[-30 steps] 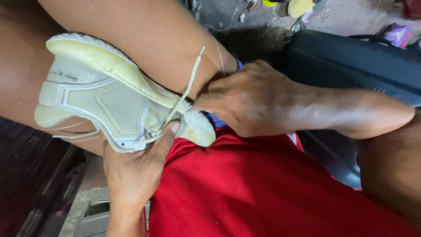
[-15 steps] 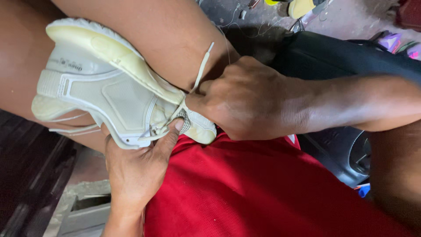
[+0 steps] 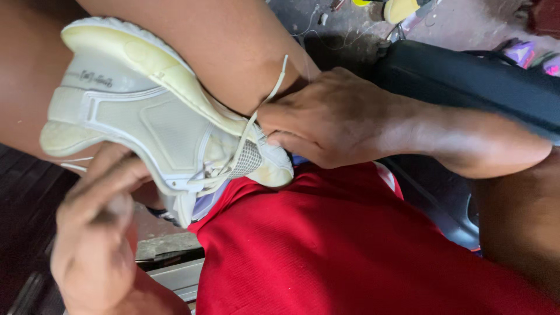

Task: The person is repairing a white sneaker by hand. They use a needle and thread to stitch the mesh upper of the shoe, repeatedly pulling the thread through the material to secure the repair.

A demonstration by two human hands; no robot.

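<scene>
The worn cream-white fabric sneaker with a yellowed rubber sole (image 3: 157,122) lies on its side against the person's bare leg (image 3: 221,46), sole edge up, toe resting on the red ribbed cloth (image 3: 350,245) that covers the lap below it.

Right hand (image 3: 332,119): placed just right of the sneaker's toe, knuckles up. Its fingers are curled under and pressed together where the thin white shoelace (image 3: 269,96) runs up from the eyelets; the lace stands taut above the hand. The fingertips are hidden, so the exact pinch cannot be confirmed.

Left hand (image 3: 96,233): below the sneaker's heel, blurred, fingers loosely bent and close together. Whether it grips a lace end cannot be told.

Behind the sneaker, to the right, lies a black padded bag (image 3: 466,81) on a rough concrete floor (image 3: 455,23).

Recommended handling, as a judgement from the present position:
1. Keep the sneaker braced against the leg so that it does not roll.
2. Hold even tension on the lace; slack would let it slip from the eyelet.
3. Pull in line with the eyelet row, not across it, to avoid fraying.
</scene>
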